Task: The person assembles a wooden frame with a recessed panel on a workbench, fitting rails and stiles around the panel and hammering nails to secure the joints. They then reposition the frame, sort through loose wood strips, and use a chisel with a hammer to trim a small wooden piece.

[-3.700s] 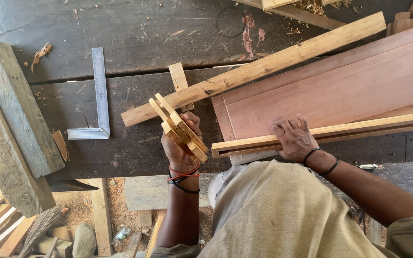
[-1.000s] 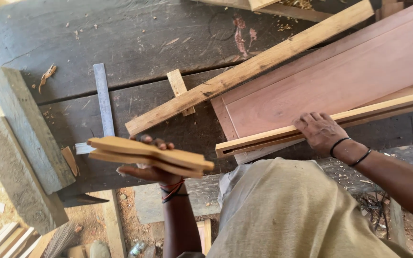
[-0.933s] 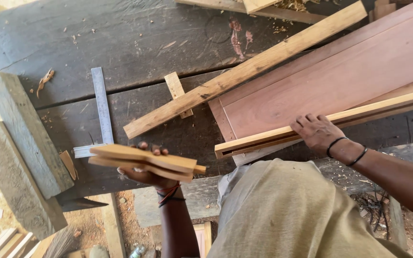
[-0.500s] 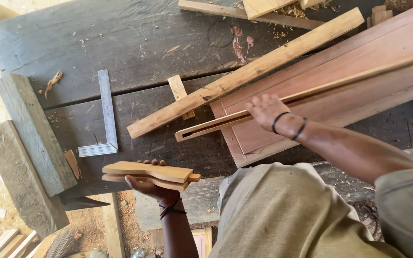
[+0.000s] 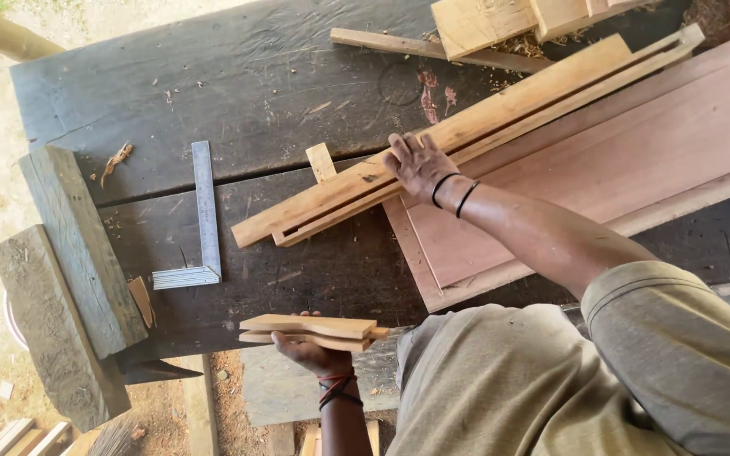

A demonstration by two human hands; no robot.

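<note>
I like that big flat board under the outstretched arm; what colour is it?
The wide board is reddish-brown, darker than the pale yellowish strips lying beside it; the head view shows it best.

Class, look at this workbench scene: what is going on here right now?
A person stands at a dark wooden workbench. The right hand presses on long pale wooden strips lying diagonally beside a reddish board. The left hand holds short stacked wood pieces at the bench's near edge. A metal try square lies nearby.
</note>
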